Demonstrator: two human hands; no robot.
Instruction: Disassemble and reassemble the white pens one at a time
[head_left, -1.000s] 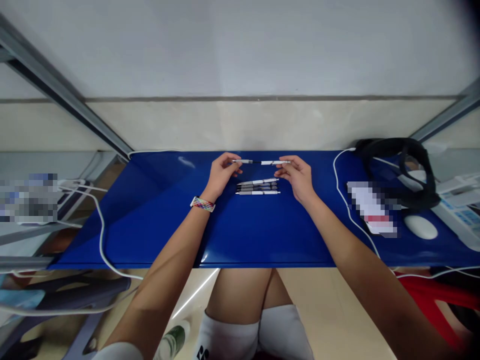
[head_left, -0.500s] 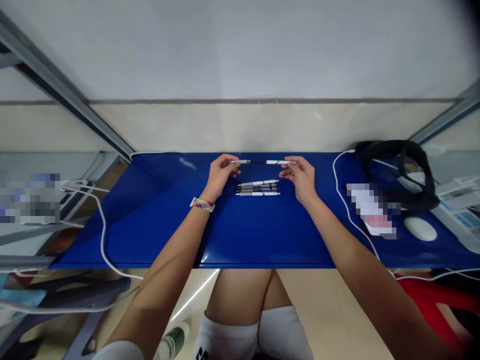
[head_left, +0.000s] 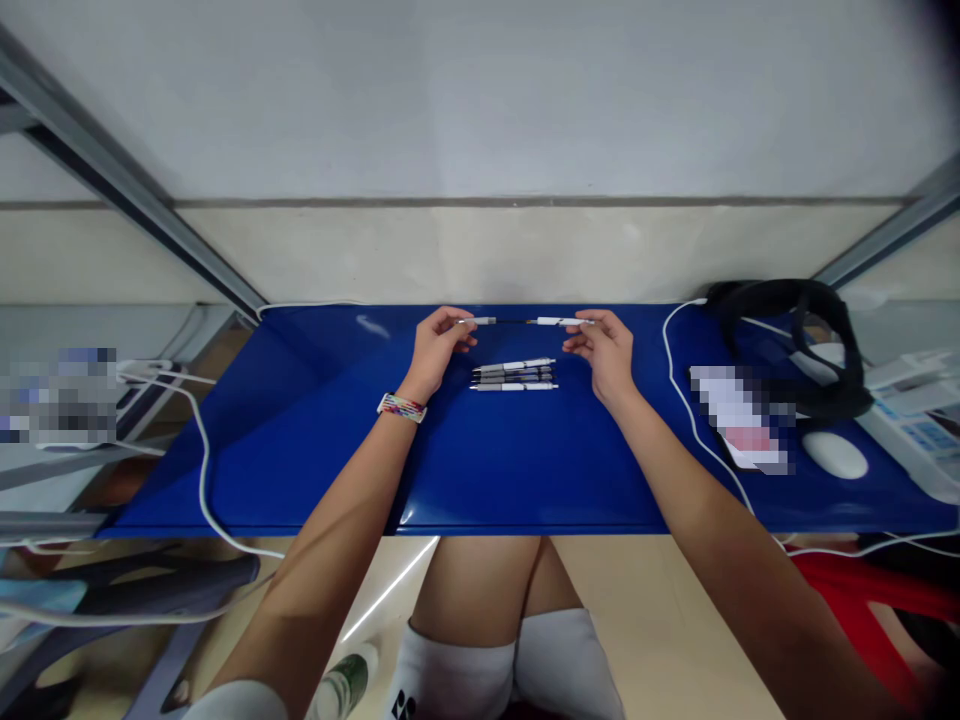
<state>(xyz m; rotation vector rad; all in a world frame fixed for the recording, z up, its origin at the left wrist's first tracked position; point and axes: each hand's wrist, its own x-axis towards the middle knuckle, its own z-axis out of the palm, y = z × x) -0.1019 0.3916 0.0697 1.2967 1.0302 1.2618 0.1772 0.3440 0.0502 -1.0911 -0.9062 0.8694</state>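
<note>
Near the far edge of the blue table (head_left: 510,460), my two hands hold a pen that is drawn apart lengthwise. My left hand (head_left: 441,345) pinches its grey-and-white end section (head_left: 484,321). My right hand (head_left: 607,350) pinches the white barrel (head_left: 553,322). A thin dark refill (head_left: 511,321) spans the gap between the two parts; which part it sits in is hard to tell. Below, several white and grey pens (head_left: 514,375) lie side by side, tips to the left, touching neither hand.
On the right lie a pixelated phone-like object (head_left: 739,420), a white mouse (head_left: 835,455), a black strap-like headset (head_left: 832,395) and a white cable (head_left: 686,400). Another white cable (head_left: 202,470) hangs over the left side. A wall (head_left: 480,255) stands behind the table.
My hands have moved slightly farther apart, so the gap between the pen's two parts is wider and more refill shows. The row of pens is unchanged.
</note>
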